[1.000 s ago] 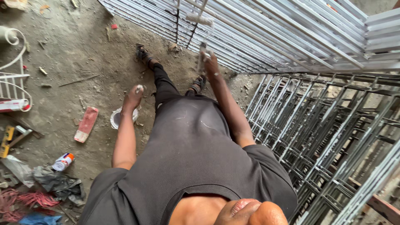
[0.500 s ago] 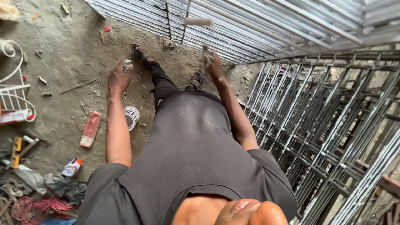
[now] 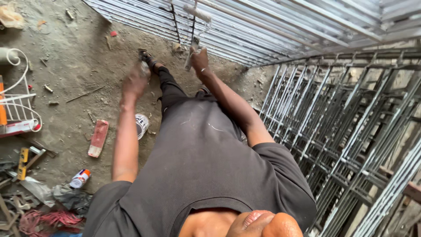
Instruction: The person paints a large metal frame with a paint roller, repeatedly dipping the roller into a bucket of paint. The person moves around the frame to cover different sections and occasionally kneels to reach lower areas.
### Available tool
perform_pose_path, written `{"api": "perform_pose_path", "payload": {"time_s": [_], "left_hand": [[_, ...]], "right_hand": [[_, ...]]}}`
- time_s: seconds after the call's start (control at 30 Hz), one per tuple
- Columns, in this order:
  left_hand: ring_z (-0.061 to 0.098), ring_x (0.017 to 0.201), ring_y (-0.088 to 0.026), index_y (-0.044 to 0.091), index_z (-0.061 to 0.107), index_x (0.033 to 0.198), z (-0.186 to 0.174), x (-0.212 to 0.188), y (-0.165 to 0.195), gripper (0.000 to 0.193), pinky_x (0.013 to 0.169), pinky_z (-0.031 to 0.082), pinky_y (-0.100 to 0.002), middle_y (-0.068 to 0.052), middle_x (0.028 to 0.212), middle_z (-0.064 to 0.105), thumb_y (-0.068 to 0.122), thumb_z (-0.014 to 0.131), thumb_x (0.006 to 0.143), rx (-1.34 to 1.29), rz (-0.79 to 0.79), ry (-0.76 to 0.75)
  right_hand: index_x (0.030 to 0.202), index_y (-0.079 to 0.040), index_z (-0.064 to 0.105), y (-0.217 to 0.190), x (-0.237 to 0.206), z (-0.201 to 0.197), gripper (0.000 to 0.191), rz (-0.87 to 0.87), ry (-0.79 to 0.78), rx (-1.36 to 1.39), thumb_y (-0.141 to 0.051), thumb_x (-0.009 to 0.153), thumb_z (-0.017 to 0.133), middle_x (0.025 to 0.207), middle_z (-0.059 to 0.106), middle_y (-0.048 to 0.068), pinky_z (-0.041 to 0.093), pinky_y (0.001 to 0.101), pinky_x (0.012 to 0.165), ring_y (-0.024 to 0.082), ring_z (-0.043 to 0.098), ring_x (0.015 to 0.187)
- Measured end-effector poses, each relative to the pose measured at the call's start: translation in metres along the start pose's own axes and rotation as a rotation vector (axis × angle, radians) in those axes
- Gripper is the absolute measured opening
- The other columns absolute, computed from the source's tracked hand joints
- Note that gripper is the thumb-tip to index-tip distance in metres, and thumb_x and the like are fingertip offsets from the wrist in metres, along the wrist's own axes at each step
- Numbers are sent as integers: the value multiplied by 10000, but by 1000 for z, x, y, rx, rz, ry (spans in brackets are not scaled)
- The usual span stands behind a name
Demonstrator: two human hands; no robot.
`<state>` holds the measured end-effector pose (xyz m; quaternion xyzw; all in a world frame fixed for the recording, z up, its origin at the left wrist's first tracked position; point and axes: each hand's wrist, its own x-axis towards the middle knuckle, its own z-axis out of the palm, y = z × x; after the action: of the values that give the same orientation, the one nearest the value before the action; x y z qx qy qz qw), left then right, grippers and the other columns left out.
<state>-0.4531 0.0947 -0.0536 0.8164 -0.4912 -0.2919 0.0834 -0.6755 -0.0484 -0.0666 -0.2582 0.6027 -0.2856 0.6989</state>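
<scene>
1. Spray can point(image 3: 80, 178) and flat red block point(image 3: 98, 138) lie discarded on the dirt floor point(image 3: 74, 61)
2. Left hand point(image 3: 135, 81) hangs blurred; finger state unclear
3. Right hand point(image 3: 200, 59) grips a paint roller point(image 3: 196, 26), its head against the grey metal grille point(image 3: 263, 26) to coat it

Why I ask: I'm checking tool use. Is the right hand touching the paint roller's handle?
Touching. The head view shows the right hand wrapped around the lower end of the paint roller handle, with the roller head up against the grey metal grille.

Blurred left hand point(image 3: 135, 82), grip unclear
</scene>
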Motion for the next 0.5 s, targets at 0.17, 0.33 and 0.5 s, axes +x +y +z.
{"api": "perform_pose_path", "payload": {"time_s": [0.17,0.33,0.5], "left_hand": [[677,1049,-451,161,687,1283,69,-55,-41,466,894,522,-525,-231,1108,711,495,552,987,-183,-136,-110],[659,1088,-449,116,690,1202,76,-80,-88,452,916,506,-519,-222,1161,711,493,583,976,-98,-287,-78],[669,1095,-439,137,738,1179,59,-87,-107,434,931,514,-510,-220,1170,715,461,577,940,-172,-377,-98]], "right_hand": [[1269,30,484,-2,10,-52,351,71,-81,-51,-201,1009,535,1044,675,235,676,407,637,278,724,798],[1209,3,595,1,11,-140,289,13,-214,-268,-245,1094,499,984,712,194,611,322,581,212,688,730],[1216,-19,588,10,9,-186,271,-43,-135,-291,-239,1077,513,898,715,152,584,310,552,189,679,680]]}}
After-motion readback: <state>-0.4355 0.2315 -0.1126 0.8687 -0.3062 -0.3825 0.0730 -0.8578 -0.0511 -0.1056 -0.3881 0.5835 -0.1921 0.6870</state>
